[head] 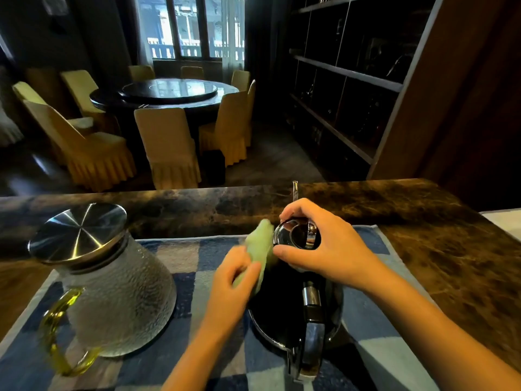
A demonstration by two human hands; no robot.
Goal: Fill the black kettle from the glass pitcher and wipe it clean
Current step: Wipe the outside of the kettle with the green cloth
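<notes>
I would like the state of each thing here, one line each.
glass pitcher: upright, metal lid on.
black kettle: upright on the checked mat.
kettle lid: gripped by right hand.
green cloth: held by left hand, against the kettle.

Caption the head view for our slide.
Left hand holds green cloth against black kettle; right hand grips its lid.

The dimpled clear glass pitcher (121, 300) has a brushed-metal lid (79, 232) and smooth yellow glass handle (53, 328). The glossy black kettle (279, 303) carries a mirror-bright metal lid (296, 235). Pale green cloth (260, 244) and blue checked towel (183, 255) look matt; the brown marbled tabletop (451, 249) gleams.
</notes>
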